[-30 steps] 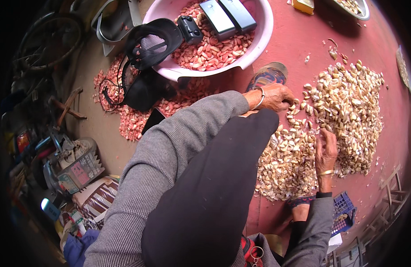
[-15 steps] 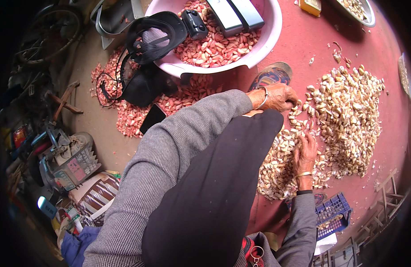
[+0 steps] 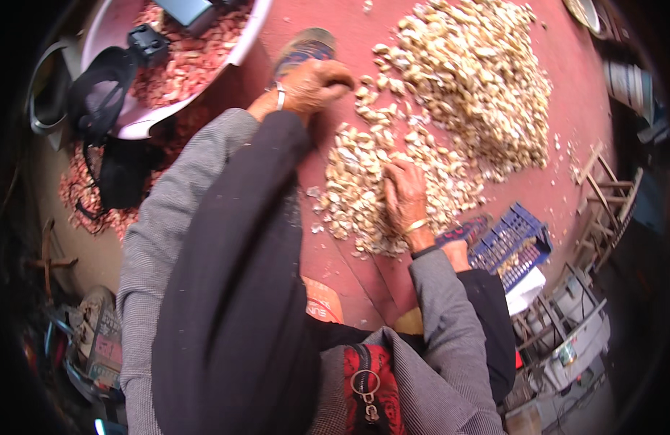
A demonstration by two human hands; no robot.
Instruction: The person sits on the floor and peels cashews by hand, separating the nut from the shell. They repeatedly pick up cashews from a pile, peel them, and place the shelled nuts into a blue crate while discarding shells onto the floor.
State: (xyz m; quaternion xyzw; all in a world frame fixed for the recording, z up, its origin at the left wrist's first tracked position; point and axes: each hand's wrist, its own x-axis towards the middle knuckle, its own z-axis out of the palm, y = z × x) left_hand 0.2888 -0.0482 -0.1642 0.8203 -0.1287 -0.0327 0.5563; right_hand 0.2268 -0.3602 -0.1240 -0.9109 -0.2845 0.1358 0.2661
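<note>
My left hand (image 3: 312, 87), with a silver bangle at the wrist, is beyond my raised dark-trousered knee. Its fingers are curled together beside a few stray cloves; what they hold, if anything, is hidden. My right hand (image 3: 406, 193), wearing a gold-coloured bangle, lies on a small heap of pale garlic cloves (image 3: 349, 185), fingers extended and touching them. Past this heap, a larger pile of pale garlic cloves (image 3: 480, 87) spreads over the red floor (image 3: 567, 80), the two linked by scattered cloves and bits of skin.
At upper left a pink basin (image 3: 143, 129) holds reddish cloves and dark devices, a black cap (image 3: 103, 87) on its rim. More reddish cloves (image 3: 103, 210) lie on the floor. A blue plastic basket (image 3: 510, 243) stands by my right foot. A wooden frame (image 3: 607, 210) is at the right.
The view has swung to the right, so everything sits further left. My left hand has drawn slightly away from the cloves; my right hand stays on the small heap.
</note>
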